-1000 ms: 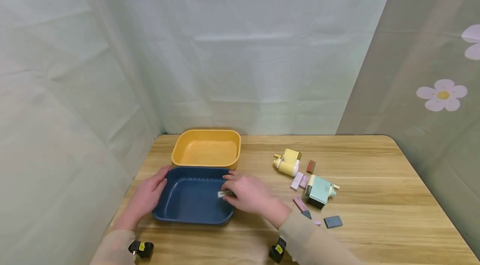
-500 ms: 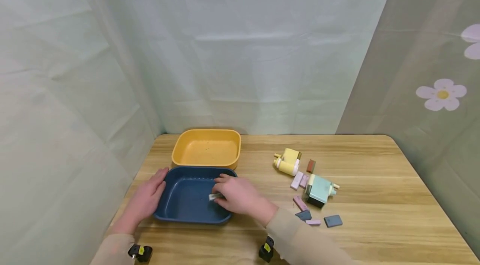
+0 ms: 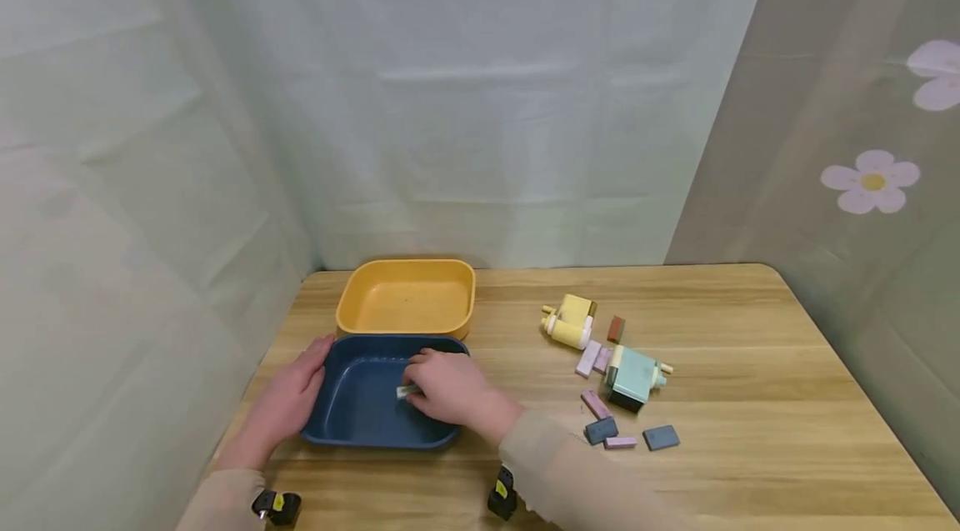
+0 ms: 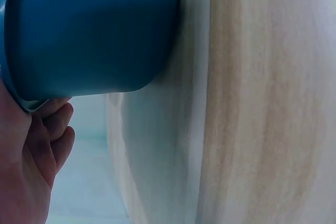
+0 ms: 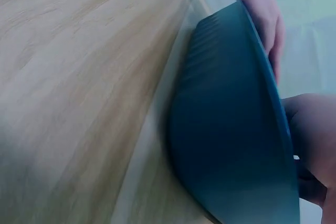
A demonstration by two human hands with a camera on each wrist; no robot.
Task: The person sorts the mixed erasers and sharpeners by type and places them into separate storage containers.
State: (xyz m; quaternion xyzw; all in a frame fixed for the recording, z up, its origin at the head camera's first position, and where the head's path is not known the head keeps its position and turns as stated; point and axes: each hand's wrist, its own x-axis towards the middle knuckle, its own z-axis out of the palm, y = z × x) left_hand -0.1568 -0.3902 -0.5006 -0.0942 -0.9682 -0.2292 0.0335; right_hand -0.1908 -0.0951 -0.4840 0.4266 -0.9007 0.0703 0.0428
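Right hand (image 3: 448, 385) pinching small pale flat piece (image 3: 406, 391) inside navy-blue, rounded-rectangular plastic basin (image 3: 360, 414)

Left hand (image 3: 287, 399) grips basin's left rim, fingers curled under it. Can't tell if the piece touches basin floor. Yellow rounded-rectangular basin (image 3: 408, 298) just behind. Right side of wood-grain table (image 3: 765, 406): boxy mint-green toy (image 3: 632, 374), boxy yellow toy (image 3: 572, 323), flat pink pieces (image 3: 620, 443), dark grey pieces (image 3: 661, 437).
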